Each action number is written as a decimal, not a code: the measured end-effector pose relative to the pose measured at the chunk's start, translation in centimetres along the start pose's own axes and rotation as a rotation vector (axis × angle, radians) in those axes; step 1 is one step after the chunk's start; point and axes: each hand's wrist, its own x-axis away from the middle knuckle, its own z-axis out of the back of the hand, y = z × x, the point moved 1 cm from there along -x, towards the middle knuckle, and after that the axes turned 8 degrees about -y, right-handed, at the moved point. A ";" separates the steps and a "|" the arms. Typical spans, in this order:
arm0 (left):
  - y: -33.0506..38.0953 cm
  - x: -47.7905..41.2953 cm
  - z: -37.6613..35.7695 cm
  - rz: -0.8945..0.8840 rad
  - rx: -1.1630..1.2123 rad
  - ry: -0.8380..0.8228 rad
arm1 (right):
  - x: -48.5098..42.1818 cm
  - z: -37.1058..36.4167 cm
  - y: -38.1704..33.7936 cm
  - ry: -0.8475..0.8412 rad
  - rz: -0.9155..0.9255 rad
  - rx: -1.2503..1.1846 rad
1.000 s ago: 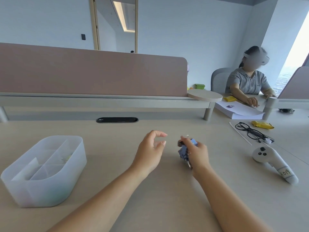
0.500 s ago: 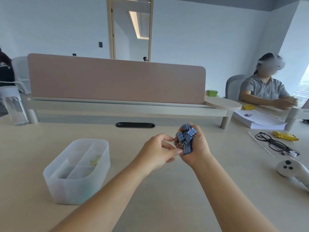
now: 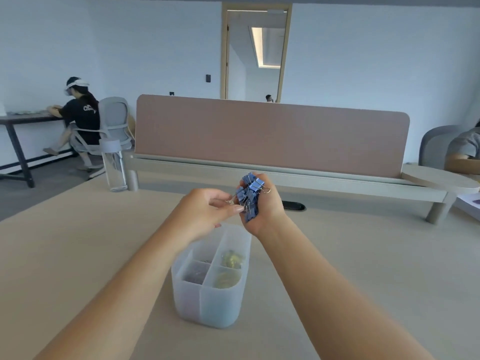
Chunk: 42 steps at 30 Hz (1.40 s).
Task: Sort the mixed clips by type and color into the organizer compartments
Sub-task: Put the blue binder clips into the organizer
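Observation:
My right hand [image 3: 265, 211] grips a bunch of several blue binder clips [image 3: 248, 196], held up above the desk. My left hand [image 3: 205, 213] is beside it, thumb and fingers pinching at the left edge of the bunch. Below both hands stands the translucent organizer [image 3: 207, 305], divided into compartments. Yellow clips [image 3: 232, 259] lie in its right compartments and dark clips [image 3: 194, 276] in a left one. The far compartment is partly hidden behind my hands.
A clear water bottle [image 3: 113, 165] stands at the desk's far left. A brown divider panel [image 3: 270, 136] on a raised shelf runs across the back, with a cable slot [image 3: 293, 205] in front. People sit at the far left and right.
The view swung left, so the organizer now sits under my hands. My right hand lifted the clip bunch, and my left hand closed in and pinches at it.

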 end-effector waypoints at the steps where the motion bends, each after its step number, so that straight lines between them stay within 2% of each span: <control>1: -0.9 -0.1 0.8 0.001 -0.045 0.025 | -0.7 -0.3 0.8 0.026 -0.009 0.031; 4: -3.0 0.0 2.0 -0.012 -0.080 0.038 | -1.6 -0.7 2.2 0.132 -0.028 0.140; 8: -5.0 0.3 2.2 -0.039 0.117 -0.081 | -2.3 -1.4 3.4 0.183 -0.007 0.324; 14: -6.7 0.2 1.2 -0.047 0.205 0.046 | -2.0 -2.5 4.4 0.242 0.071 0.573; 20: -6.5 1.1 0.9 -0.064 0.044 0.204 | -1.7 -2.8 4.5 0.220 0.123 0.608; 24: -6.3 1.2 0.9 -0.124 -0.092 0.218 | -1.4 -2.5 4.6 0.173 0.137 0.607; 29: -6.1 1.4 0.9 -0.118 -0.168 0.218 | -1.0 -2.3 4.7 0.141 0.191 0.630; 42: -5.0 2.3 0.8 -0.181 -0.391 0.286 | -1.0 -1.9 5.0 0.159 0.234 0.554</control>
